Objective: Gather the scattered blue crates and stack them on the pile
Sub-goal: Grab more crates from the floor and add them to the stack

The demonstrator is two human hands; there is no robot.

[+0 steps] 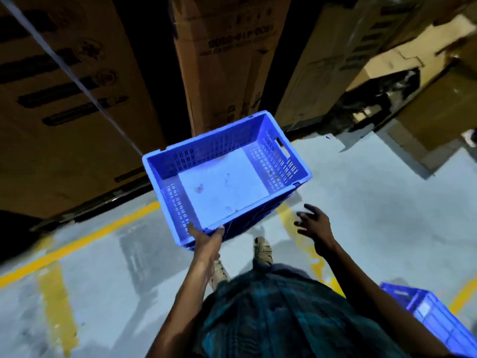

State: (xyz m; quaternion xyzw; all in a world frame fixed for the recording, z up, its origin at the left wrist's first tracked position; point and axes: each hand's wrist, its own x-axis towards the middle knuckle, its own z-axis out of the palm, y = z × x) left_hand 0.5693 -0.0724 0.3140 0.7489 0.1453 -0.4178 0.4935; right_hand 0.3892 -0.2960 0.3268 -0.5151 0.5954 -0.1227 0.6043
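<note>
A blue perforated plastic crate (224, 177), empty and open side up, hangs in front of me above the floor. My left hand (206, 240) grips its near rim at the lower left corner, thumb over the edge. To the right of the crate's near corner, my right hand (313, 224) is free with its fingers spread, a short gap from the crate. Another blue crate (428, 316) sits on the floor at the lower right, partly cut off by the frame edge.
Tall brown cardboard boxes (222, 60) stand in a row just beyond the crate, with dark gaps between them. Torn cardboard (413, 81) lies at the upper right. The grey floor (374, 202) carries yellow painted lines (90, 236). My feet (262, 250) are below the crate.
</note>
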